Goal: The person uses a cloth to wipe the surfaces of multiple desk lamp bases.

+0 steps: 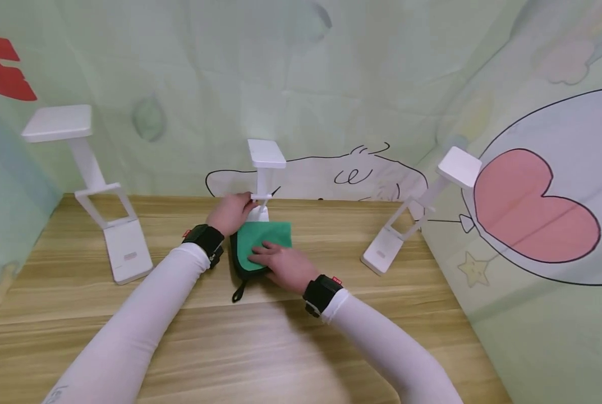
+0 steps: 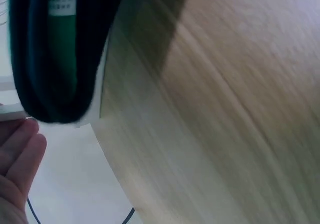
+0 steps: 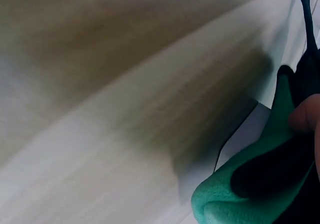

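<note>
At the back middle, a white folding desk lamp (image 1: 265, 152) stands against the wall. My left hand (image 1: 231, 212) grips the lower frame of its stem; in the left wrist view, the fingers (image 2: 25, 149) are curled at a white bar. In front of the lamp's base is a green fabric pouch (image 1: 262, 238) with black edging and a hanging loop (image 1: 238, 293). My right hand (image 1: 290, 266) holds this pouch by its near right side, fingers over the green face and thumb hidden. From the left wrist, its black rim and a white printed label (image 2: 63, 1) show.
Two more white folding lamps stand on the wooden table (image 1: 220, 348), one at the left (image 1: 129, 249) and one at the right (image 1: 384, 248). A printed fabric backdrop (image 1: 179, 84) rises behind the table and along both sides.
</note>
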Demonstrator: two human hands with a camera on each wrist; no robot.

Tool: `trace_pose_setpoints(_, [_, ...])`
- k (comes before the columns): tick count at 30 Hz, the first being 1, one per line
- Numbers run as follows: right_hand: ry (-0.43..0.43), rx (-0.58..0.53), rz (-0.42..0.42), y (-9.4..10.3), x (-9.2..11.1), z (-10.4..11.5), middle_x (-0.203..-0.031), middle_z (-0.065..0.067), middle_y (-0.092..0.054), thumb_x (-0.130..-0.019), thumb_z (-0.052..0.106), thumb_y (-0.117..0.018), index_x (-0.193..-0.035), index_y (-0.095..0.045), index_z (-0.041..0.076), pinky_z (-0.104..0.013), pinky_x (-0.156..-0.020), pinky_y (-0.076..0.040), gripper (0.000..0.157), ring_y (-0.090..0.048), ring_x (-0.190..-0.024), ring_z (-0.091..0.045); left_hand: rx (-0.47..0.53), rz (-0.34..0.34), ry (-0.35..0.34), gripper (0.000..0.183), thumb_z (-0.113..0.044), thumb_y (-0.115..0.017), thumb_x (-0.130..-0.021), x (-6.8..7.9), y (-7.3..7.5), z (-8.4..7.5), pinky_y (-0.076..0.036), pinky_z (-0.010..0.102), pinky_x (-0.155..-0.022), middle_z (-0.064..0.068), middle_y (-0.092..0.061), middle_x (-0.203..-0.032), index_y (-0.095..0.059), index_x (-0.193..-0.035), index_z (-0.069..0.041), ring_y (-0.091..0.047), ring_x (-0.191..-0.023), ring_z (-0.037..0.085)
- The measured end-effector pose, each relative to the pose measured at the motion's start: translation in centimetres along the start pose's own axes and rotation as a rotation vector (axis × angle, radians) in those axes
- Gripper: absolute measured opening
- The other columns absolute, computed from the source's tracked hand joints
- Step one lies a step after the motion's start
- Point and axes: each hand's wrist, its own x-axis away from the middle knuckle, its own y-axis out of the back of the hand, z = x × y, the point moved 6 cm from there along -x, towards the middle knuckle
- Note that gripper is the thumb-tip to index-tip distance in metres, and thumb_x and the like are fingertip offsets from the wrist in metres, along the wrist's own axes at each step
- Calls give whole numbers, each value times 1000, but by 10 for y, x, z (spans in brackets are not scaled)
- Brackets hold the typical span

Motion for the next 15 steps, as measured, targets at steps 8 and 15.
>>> trace_pose_setpoints(8, [-41, -83, 9, -5, -32, -14, -155, -19, -33, -90, 20, -71, -147, -45, 16, -51, -110, -35, 63, -24, -142, -32, -5, -1, -63, 13, -12, -58, -101, 0, 3, 0, -53, 44, -68, 13, -69, -87, -64, -97, -1, -64, -79, 24])
trace_pose_setpoints(15, [-116, 73, 86, -5, -55, -29, -156, -20, -30, -94, 21, -65, -153, -33, 5, -49, -110, -35, 69, -23, -142, -35, -38, 37, -91, 11, -13, -59, -100, -3, 1, 3, -54, 44, -72, 13, -69, -89, -63, -101, -3, -64, -80, 24])
